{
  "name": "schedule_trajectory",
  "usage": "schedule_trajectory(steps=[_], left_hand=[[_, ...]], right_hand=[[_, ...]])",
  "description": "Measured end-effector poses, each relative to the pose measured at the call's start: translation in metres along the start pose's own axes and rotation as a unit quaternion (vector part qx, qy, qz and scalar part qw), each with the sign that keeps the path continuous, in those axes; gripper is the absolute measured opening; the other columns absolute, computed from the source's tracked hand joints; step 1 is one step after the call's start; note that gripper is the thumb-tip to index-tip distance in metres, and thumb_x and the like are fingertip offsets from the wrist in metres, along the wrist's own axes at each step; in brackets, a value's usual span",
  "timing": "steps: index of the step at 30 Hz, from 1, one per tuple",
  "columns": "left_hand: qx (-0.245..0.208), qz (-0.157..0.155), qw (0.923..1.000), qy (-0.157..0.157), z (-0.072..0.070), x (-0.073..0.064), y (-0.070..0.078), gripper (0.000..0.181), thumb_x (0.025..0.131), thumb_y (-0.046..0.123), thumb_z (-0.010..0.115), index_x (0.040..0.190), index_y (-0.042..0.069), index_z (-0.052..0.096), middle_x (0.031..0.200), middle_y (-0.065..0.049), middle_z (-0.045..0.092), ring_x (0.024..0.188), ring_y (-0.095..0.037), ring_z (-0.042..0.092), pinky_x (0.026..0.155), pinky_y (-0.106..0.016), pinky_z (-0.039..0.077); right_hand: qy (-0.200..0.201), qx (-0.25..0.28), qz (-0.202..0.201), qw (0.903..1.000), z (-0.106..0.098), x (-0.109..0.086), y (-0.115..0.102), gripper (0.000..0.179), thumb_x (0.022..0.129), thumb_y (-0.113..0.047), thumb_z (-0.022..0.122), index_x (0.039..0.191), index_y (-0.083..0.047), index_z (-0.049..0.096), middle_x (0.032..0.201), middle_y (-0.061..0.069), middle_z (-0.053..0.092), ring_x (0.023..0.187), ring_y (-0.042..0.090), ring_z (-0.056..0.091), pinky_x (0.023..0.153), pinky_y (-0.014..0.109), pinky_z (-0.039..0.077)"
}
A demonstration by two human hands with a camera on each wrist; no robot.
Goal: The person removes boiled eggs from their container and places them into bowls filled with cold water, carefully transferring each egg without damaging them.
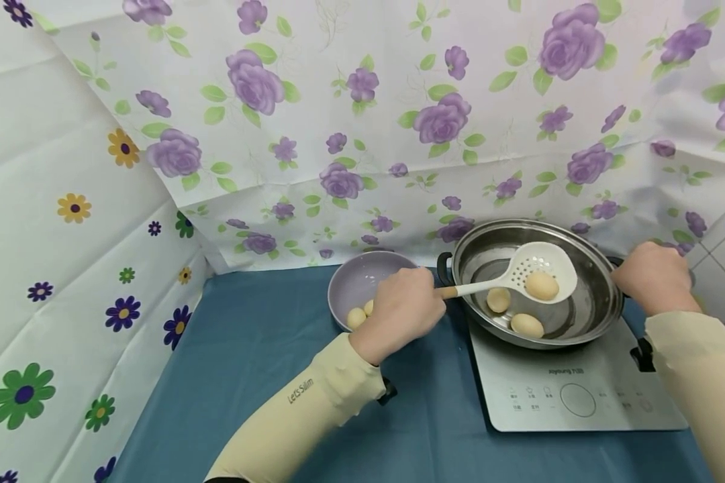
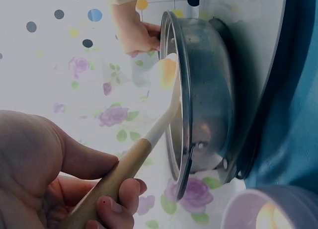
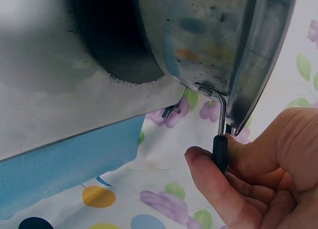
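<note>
My left hand [image 1: 403, 310] grips the wooden handle [image 2: 121, 175] of a white slotted ladle [image 1: 564, 268]. An egg [image 1: 542, 286] lies in the ladle's bowl, which is held over a steel pot [image 1: 604, 315]. Two more eggs [image 1: 527, 326] sit inside the pot, toward its near left side. On the pot's right side, my right hand [image 1: 655, 275] pinches the black side handle [image 3: 220, 152] between thumb and fingers. Beside the left hand stands a purple bowl [image 1: 347, 285] with eggs [image 1: 356, 318] in it; the hand hides part of its inside.
The pot stands on a silver induction cooker [image 1: 556, 416] with a touch panel at its front. A blue cloth [image 1: 248, 376] covers the table. Flowered sheeting [image 1: 338, 134] hangs behind and at the left. Another black pot handle [image 1: 444, 268] sticks out toward the bowl.
</note>
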State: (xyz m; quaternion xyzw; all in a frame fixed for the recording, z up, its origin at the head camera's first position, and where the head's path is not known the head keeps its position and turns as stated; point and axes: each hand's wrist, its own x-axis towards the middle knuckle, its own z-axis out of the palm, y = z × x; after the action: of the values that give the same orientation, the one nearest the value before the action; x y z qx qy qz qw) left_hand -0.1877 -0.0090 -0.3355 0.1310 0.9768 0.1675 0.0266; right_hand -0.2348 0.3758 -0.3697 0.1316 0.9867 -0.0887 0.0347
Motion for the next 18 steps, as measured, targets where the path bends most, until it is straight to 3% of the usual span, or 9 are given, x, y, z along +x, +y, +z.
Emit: schedule_trajectory(steps=[6, 12, 18], left_hand=[[-0.026, -0.003, 0.9994, 0.024, -0.009, -0.003, -0.015, 0.022, 0.090, 0.022, 0.052, 0.072, 0.019, 0.066, 0.050, 0.001, 0.049, 0.039, -0.016, 0.042, 0.034, -0.027, 0.027], [-0.032, -0.031, 0.9990, -0.002, -0.018, -0.005, -0.026, 0.032, 0.089, 0.025, 0.054, 0.058, 0.021, 0.062, 0.042, 0.002, 0.040, 0.036, -0.015, 0.031, 0.033, -0.026, 0.019], [-0.028, -0.056, 0.9980, -0.001, -0.026, -0.007, -0.035, 0.033, 0.092, 0.030, 0.051, 0.062, 0.024, 0.064, 0.045, 0.002, 0.043, 0.038, -0.015, 0.033, 0.034, -0.027, 0.021]], right_hand=[[0.004, -0.001, -0.003, 1.0000, 0.001, 0.000, 0.002, 0.041, 0.078, -0.026, 0.060, 0.079, 0.015, 0.058, 0.076, 0.036, 0.055, 0.069, 0.053, 0.053, 0.042, 0.043, 0.042], [0.002, 0.008, 0.001, 1.0000, 0.002, 0.001, 0.003, 0.042, 0.077, -0.024, 0.060, 0.083, 0.017, 0.057, 0.075, 0.037, 0.054, 0.067, 0.051, 0.053, 0.041, 0.043, 0.042], [-0.004, 0.009, 0.002, 1.0000, 0.002, 0.002, 0.003, 0.041, 0.079, -0.023, 0.058, 0.085, 0.017, 0.056, 0.074, 0.036, 0.054, 0.064, 0.048, 0.054, 0.040, 0.042, 0.042]])
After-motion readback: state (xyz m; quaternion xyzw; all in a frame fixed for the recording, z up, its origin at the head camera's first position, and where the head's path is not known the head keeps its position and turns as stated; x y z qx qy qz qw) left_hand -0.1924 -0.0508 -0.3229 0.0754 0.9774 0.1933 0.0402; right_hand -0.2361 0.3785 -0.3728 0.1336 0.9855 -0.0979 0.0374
